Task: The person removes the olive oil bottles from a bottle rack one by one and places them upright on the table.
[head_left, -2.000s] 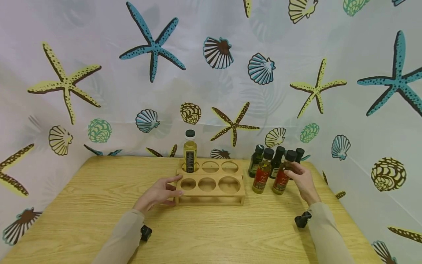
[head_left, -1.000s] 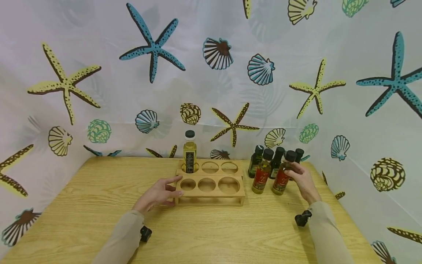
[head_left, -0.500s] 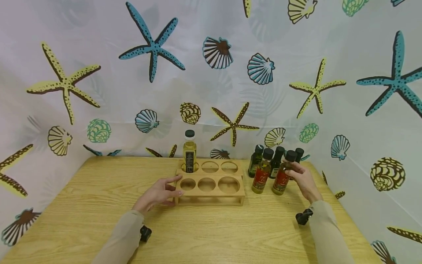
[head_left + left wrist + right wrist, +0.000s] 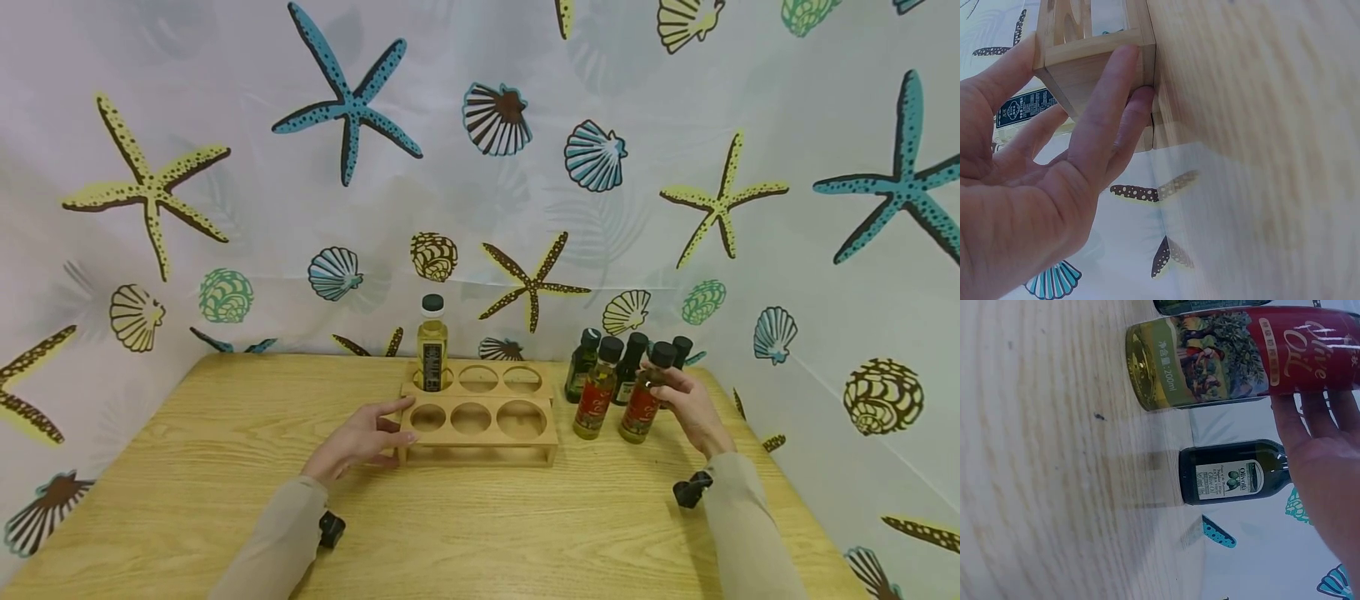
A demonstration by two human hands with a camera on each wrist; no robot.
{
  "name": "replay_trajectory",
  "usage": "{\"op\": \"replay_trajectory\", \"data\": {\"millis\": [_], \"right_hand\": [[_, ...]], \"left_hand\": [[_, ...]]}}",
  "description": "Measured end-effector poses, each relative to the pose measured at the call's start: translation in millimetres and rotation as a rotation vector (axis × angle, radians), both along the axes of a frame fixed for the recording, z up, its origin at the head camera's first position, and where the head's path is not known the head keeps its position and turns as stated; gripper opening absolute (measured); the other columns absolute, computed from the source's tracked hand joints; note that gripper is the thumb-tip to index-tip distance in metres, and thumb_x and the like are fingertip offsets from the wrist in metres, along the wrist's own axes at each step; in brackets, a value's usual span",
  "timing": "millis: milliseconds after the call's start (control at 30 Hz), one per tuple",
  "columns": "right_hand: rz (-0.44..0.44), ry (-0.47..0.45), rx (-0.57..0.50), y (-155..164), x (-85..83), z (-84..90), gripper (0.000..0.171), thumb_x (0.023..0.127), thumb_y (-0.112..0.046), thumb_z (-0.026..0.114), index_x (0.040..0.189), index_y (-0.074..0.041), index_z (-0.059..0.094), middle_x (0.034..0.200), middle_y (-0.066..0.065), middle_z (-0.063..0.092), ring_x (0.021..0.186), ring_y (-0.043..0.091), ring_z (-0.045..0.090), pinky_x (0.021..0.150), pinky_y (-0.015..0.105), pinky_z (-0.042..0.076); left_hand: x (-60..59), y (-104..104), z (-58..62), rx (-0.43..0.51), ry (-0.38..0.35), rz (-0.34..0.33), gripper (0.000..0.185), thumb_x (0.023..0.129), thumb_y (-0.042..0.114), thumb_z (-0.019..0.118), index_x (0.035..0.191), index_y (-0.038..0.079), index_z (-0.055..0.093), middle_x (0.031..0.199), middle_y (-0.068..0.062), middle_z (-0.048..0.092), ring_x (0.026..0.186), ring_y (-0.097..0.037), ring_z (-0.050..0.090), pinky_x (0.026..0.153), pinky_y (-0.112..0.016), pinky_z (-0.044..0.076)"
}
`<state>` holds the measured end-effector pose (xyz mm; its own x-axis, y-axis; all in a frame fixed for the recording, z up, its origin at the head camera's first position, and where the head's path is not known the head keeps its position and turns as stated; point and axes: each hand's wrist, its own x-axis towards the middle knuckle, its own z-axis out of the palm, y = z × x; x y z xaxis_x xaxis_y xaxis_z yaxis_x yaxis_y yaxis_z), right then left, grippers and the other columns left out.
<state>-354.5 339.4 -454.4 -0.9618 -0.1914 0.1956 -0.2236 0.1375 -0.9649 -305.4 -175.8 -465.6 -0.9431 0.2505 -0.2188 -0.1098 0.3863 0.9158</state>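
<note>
My left hand [image 4: 356,439] rests against the left end of a two-tier wooden bottle rack [image 4: 480,439]. In the left wrist view its fairly straight fingers [image 4: 1105,115] lie along the rack's end panel. At the right, my right hand [image 4: 692,410] holds a red-labelled olive oil bottle [image 4: 640,408] by its upper part, fingers behind the label. That bottle stands upright, its base on the table in the right wrist view. A matching red-labelled bottle [image 4: 593,407] is just left of it. A clear yellow oil bottle [image 4: 432,350] with a green cap occupies the rack's back left hole.
Several dark green bottles stand behind the red-labelled pair, one of them [image 4: 581,371] at the back left and another, white-labelled bottle [image 4: 1229,472], beside the right hand. A patterned cloth [image 4: 480,200] hangs behind the wooden table [image 4: 480,533].
</note>
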Motion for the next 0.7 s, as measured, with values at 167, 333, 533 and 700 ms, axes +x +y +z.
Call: {"op": "replay_trajectory", "data": {"millis": [167, 333, 533, 700], "right_hand": [[-0.033, 0.007, -0.047, -3, 3.5, 1.7, 0.047, 0.100, -0.019, 0.057, 0.145, -0.009, 0.047, 0.123, -0.014, 0.063, 0.112, 0.001, 0.056, 0.091, 0.018, 0.048], [-0.204, 0.005, -0.121, -5, 8.1, 5.5, 0.040, 0.099, -0.023, 0.061, 0.136, -0.014, 0.051, 0.110, -0.019, 0.061, 0.103, -0.002, 0.057, 0.090, 0.015, 0.048], [-0.363, 0.091, -0.170, -9, 11.6, 9.0, 0.017, 0.094, -0.020, 0.067, 0.111, -0.018, 0.064, 0.100, -0.014, 0.063, 0.095, 0.005, 0.059, 0.085, 0.020, 0.053], [-0.446, 0.179, -0.257, -13, 14.0, 12.7, 0.011, 0.090, -0.016, 0.072, 0.097, -0.009, 0.068, 0.082, -0.007, 0.066, 0.078, 0.014, 0.059, 0.071, 0.021, 0.055]], "left_hand": [[-0.3, -1, -1.4, -0.006, 0.001, 0.006, 0.076, 0.089, 0.028, 0.074, 0.154, 0.022, 0.035, 0.138, -0.028, 0.048, 0.112, -0.028, 0.061, 0.079, -0.041, 0.061], [0.6, 0, -0.6, -0.007, -0.001, 0.007, 0.075, 0.089, 0.027, 0.074, 0.154, 0.022, 0.035, 0.138, -0.029, 0.047, 0.113, -0.030, 0.060, 0.079, -0.040, 0.061], [1.6, -1, 0.9, -0.006, -0.005, -0.002, 0.075, 0.090, 0.027, 0.073, 0.154, 0.022, 0.034, 0.139, -0.029, 0.046, 0.116, -0.033, 0.059, 0.079, -0.040, 0.061], [2.6, -1, 2.8, -0.005, 0.004, -0.012, 0.074, 0.091, 0.025, 0.072, 0.155, 0.021, 0.033, 0.140, -0.031, 0.045, 0.120, -0.037, 0.056, 0.080, -0.042, 0.060]]}}
